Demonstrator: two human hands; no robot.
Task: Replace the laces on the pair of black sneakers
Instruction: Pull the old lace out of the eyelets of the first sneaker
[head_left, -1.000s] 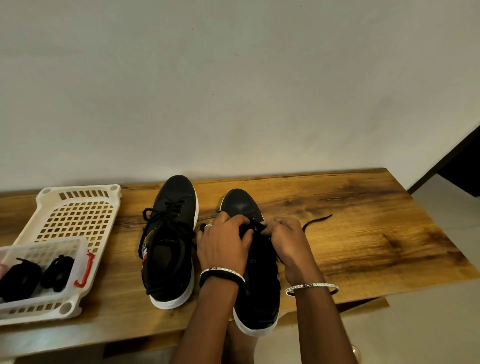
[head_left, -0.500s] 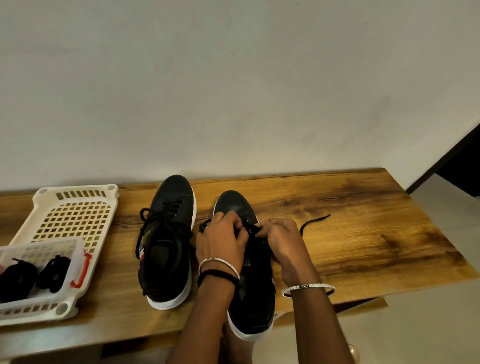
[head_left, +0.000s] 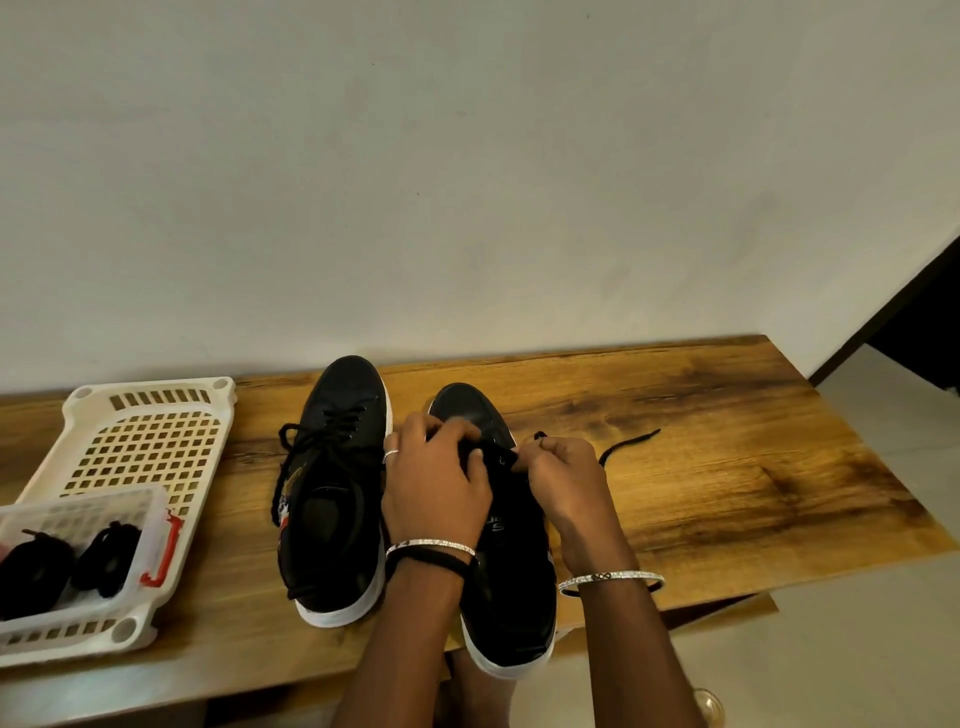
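Head view: left hand (head_left: 436, 488) curls over the nearer black sneaker (head_left: 511, 597) at its front eyelets, likely to steady it, while right hand (head_left: 566, 483) pinches the black lace (head_left: 628, 444) there, free end trailing across the wooden table (head_left: 727, 467); second sneaker (head_left: 337, 499) stands laced just beside

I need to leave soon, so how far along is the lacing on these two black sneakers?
The laced sneaker looks done, though untied. In hand: the left hand grips the second sneaker while the right hand pinches its lace near the toe eyelets. Remaining: thread upward, tie both.
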